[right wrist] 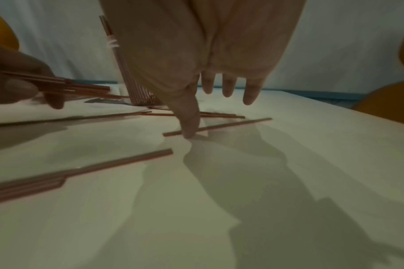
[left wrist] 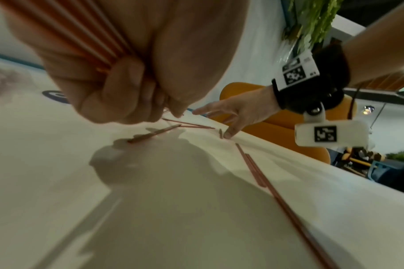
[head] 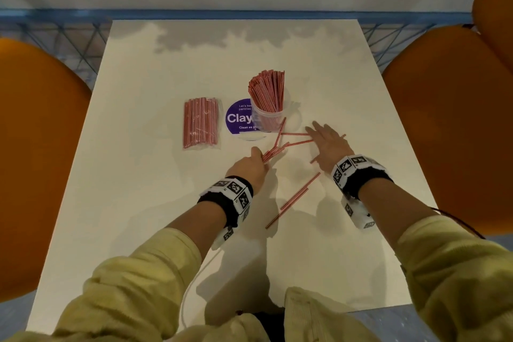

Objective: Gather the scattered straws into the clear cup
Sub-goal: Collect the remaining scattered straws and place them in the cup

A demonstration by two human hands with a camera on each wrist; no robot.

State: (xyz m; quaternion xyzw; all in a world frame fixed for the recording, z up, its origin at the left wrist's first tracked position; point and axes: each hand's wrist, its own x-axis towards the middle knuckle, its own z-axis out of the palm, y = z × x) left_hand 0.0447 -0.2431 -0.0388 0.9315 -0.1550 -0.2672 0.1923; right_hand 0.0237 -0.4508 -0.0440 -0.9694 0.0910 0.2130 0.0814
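The job looks well under way but not finished. The clear cup (head: 268, 116) stands upright near the middle of the table (head: 144, 203), partly over a purple round sticker (head: 237, 116), and it already holds a thick bunch of red-striped straws that lean and fan out above its rim. The left hand (head: 249, 166) has its fingers (left wrist: 125, 87) curled round a small bundle of straws (head: 273, 151), gathered just in front of the cup; the bundle has not yet gone in. The right hand (head: 327, 144) lies low over the table with its fingers (right wrist: 228, 85) straight and spread, the thumb tip pressing down on one loose straw (right wrist: 231, 124) in the right wrist view. Two or three more loose straws (head: 295, 138) lie flat between the two hands, one of them running up to the foot of the cup. Nearer the person, a pair of long straws (head: 294, 198) lies side by side, slanting, well apart from the cup and touched by neither hand. So what is left, by my reading, is to sweep these last few together, add them to the held bundle and drop the lot into the cup. To the left of the sticker lies a clear packet of straws (head: 200, 122), flat; I cannot tell whether it is sealed or whether it counts as part of the job.
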